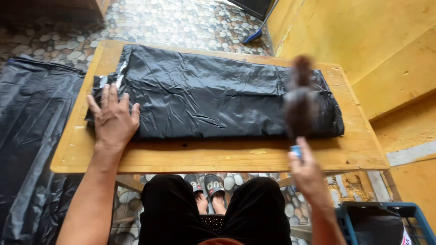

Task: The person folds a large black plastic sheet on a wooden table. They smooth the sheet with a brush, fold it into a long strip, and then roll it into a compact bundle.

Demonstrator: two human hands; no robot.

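Observation:
A folded black plastic sheet (213,95) lies across a small wooden table (236,156). My left hand (112,119) rests flat, fingers spread, on the sheet's left end and presses it down. My right hand (306,172) is at the table's front right edge, gripping the blue handle of a brush. The brush's dark bristle head (300,102) is blurred with motion over the right end of the sheet.
More black plastic sheeting (32,136) hangs to the left of the table over a pebble-patterned floor (181,22). A yellow wall (363,41) runs along the right. A blue crate (386,222) stands at the lower right. My legs and sandals show under the table.

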